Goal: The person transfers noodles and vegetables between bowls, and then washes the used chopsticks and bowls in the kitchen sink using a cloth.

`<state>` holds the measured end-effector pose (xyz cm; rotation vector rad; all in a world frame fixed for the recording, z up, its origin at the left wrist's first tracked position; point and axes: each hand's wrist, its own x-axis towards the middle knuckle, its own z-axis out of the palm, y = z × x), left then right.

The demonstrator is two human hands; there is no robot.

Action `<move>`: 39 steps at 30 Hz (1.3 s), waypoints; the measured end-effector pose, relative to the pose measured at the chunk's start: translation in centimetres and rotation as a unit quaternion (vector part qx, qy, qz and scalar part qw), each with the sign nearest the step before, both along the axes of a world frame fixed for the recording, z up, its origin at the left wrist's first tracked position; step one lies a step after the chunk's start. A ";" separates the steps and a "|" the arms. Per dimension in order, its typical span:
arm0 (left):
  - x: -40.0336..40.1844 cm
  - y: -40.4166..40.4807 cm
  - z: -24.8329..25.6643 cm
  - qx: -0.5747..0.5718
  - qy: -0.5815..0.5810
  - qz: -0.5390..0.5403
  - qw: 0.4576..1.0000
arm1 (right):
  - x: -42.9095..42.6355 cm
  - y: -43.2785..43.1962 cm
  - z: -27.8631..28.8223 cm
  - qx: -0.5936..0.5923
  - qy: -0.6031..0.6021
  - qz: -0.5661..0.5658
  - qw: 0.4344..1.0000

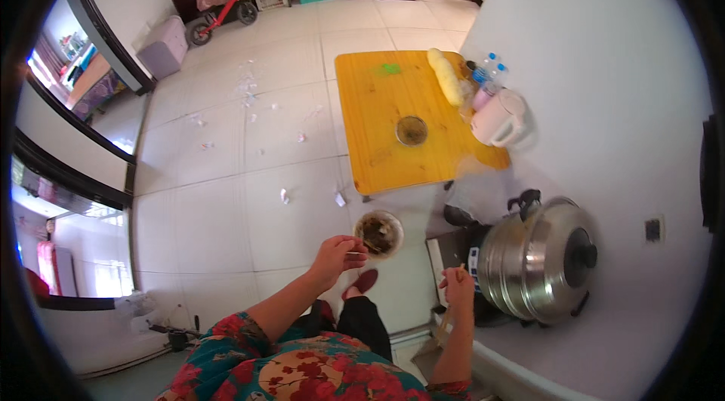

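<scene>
My left hand point(341, 256) hangs with bent fingers beside the rim of a round container point(380, 234) with dark contents, which stands on the tiled floor; whether it holds anything cannot be told. To the right, my right hand point(457, 282) is closed around thin light-brown sticks, perhaps chopsticks, whose length runs down along the forearm. A large steel steamer pot point(529, 265) with a black-knobbed lid stands just right of that hand. Ahead is a yellow wooden table point(385, 163) bearing a round dish with brown contents point(412, 131).
On the table's right side are a yellow roll-shaped thing point(446, 77), plastic bottles point(486, 75) and a pink electric kettle point(498, 118). A clear plastic bag point(481, 186) hangs by its near corner. Paper scraps point(284, 196) litter the floor. A wall rises at right.
</scene>
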<state>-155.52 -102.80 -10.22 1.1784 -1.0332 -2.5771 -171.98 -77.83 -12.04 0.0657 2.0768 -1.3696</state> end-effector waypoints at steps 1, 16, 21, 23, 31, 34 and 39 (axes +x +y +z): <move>-1.2 -1.2 0.4 -0.004 -0.007 -0.002 1.000 | -1.5 -1.1 0.2 -0.002 -0.002 -0.019 1.000; -21.5 -19.5 -4.8 0.047 -0.037 -0.046 0.997 | -30.0 -24.0 -5.4 0.038 0.055 -0.029 0.997; -28.2 -27.9 -6.0 0.034 -0.091 -0.112 0.989 | -38.1 -28.6 -11.5 0.123 0.046 -0.070 0.989; -30.1 -31.6 -6.3 0.040 -0.108 -0.130 0.985 | -41.2 -30.5 -13.7 0.145 0.085 -0.100 0.981; -35.0 -39.8 -9.8 0.015 -0.149 -0.121 0.981 | -48.4 -32.4 -20.7 0.405 0.299 -0.007 0.864; -37.5 -39.3 -10.3 0.027 -0.128 -0.162 0.978 | -48.7 -32.3 -19.0 0.389 0.297 -0.050 0.871; -42.1 -35.9 -10.8 0.037 -0.107 -0.238 0.965 | -44.4 -30.3 -8.2 0.244 0.261 -0.126 0.925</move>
